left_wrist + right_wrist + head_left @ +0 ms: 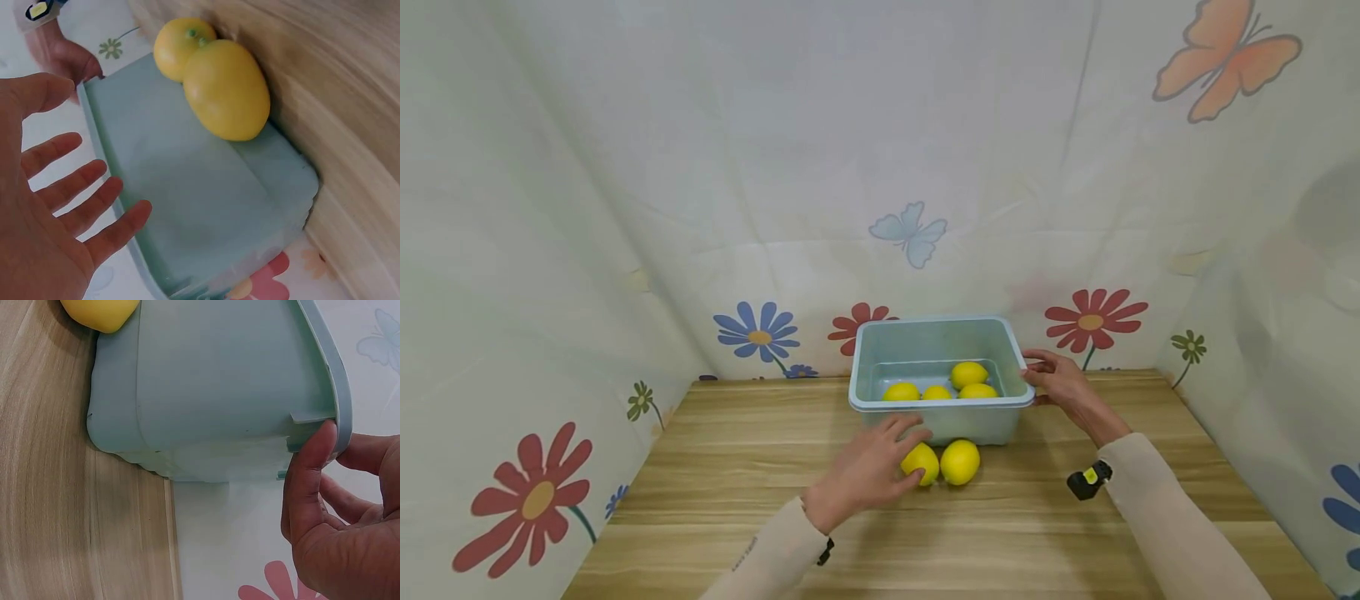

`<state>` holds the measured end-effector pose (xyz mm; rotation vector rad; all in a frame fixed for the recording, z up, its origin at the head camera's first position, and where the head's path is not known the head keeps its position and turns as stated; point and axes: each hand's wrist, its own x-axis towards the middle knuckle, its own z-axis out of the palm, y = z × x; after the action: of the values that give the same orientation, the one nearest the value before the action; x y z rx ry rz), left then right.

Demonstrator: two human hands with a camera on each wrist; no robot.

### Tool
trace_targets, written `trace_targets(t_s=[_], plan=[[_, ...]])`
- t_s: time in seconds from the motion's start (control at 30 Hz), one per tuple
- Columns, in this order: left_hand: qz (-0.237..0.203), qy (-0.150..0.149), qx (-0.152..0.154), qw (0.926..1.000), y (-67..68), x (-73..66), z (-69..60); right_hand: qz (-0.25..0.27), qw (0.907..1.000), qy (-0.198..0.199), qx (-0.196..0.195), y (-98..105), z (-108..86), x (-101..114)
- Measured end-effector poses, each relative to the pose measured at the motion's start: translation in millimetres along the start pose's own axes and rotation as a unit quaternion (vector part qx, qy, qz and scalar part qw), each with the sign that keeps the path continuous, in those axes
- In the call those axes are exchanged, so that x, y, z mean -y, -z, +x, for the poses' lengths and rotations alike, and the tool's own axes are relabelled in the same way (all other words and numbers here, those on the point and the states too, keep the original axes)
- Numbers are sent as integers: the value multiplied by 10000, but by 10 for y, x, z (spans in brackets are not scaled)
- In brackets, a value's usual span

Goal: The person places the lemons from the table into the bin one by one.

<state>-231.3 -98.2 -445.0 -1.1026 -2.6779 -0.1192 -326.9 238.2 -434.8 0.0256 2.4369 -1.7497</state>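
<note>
A pale blue-green plastic bin point(951, 424) stands on the table with several yellow lemons point(968, 375) inside. Two more lemons lie on the table against its front: a left lemon point(922, 463) and a right lemon point(960, 462). My left hand point(868, 467) hovers over the left lemon and partly hides it. In the left wrist view its fingers point(72, 184) are spread, apart from both lemons. My right hand point(1067, 385) pinches the bin's rim at the right end, thumb point(309, 481) on one side and fingers on the other in the right wrist view.
The wood-grain table point(760, 442) reaches back to a wall sheet point(820, 167) printed with flowers and butterflies. The bin stands near the table's back edge. Sheets also hang along the left and right sides.
</note>
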Motion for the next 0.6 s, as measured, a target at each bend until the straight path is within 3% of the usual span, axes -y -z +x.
trace_targets(t_s=[0.33, 0.6], plan=[[-12, 40, 345, 9994, -332, 18, 36, -14, 10000, 73, 26, 3, -3, -18], [-68, 107, 485, 9987, -476, 28, 81, -14, 10000, -36, -4, 11, 2, -21]])
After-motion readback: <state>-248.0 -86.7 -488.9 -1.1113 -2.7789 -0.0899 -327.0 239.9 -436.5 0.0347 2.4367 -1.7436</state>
